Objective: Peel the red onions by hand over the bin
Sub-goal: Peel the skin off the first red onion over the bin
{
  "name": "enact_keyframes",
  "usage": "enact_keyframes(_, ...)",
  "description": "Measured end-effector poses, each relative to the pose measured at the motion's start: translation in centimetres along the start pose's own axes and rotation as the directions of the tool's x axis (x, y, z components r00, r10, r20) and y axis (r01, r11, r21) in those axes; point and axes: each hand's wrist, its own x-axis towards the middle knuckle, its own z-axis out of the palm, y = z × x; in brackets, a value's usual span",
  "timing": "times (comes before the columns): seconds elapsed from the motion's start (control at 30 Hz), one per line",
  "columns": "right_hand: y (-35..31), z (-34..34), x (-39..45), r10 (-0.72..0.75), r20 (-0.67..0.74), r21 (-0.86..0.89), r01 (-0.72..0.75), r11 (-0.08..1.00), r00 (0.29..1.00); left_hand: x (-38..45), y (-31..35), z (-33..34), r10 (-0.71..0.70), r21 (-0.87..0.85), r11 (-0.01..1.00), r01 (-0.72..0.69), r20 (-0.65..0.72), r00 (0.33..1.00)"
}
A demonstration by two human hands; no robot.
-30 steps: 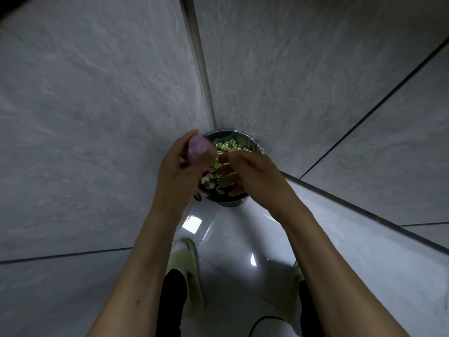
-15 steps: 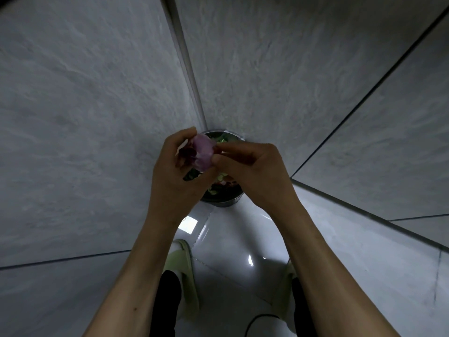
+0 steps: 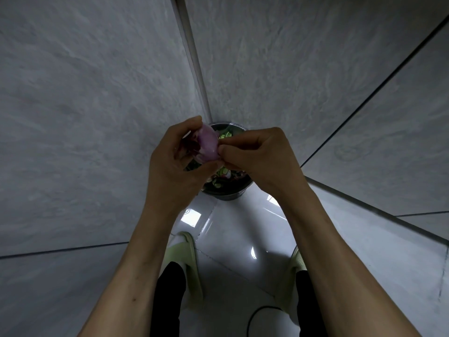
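Item: red onion, pale purple, glossy, partly peeled. I am seeing its long axis running from upper left to lower right, directly above the bin. Left hand is cupping it from the left; right hand is pinching its right edge. I am reading no labels.

The onion shows pale purple with a darker maroon patch. Green and reddish scraps fill the dark bin. The walls are mottled grey, the floor glossy white, the slippers light green, the trousers black.
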Motion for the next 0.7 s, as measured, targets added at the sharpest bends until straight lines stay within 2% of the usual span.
enact_keyframes(0.27, 0.68, 0.37, 0.26, 0.086, 0.007, 0.055, -0.086, 0.995, 0.996, 0.19, 0.03, -0.18, 0.038, -0.002, 0.999, -0.037, 0.028, 0.999)
enact_keyframes(0.47, 0.44, 0.52, 0.3, 0.096, 0.007, 0.029, -0.096, 0.995, 0.995, 0.35, 0.08, -0.21, 0.049, 0.005, 0.999, -0.049, 0.035, 0.998)
enact_keyframes(0.7, 0.69, 0.22, 0.44, 0.078, -0.04, 0.051, -0.075, 0.996, 0.996, 0.4, 0.03, -0.3, -0.013, -0.002, 1.0, 0.013, 0.006, 1.0)
